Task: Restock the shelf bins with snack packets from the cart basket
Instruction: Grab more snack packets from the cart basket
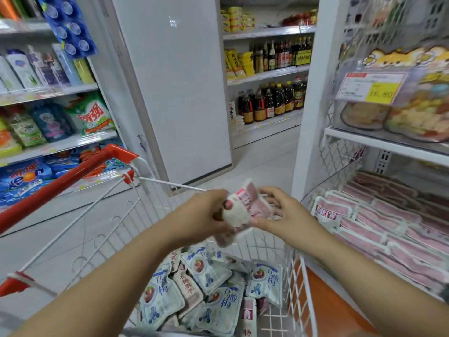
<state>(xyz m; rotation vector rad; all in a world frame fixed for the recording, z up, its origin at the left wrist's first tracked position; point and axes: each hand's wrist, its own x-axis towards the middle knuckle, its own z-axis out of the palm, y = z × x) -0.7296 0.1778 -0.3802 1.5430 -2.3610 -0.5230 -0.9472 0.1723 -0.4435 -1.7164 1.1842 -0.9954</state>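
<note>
We grip pink snack packets (245, 205) with both hands, left hand (204, 212) at their nine o'clock, right hand (286, 215) at three, above the cart basket (301, 283); the shelf bin (328, 181) lies at three o'clock.

Your left hand (209, 212) and right hand (283, 215) together grip a small stack of pink-and-white snack packets (240, 210) at frame centre, above the white wire cart basket (297, 283) of blue-and-white packets (213, 288), with the shelf bin (340, 166) of pink packets (379, 229) at the right.
</note>
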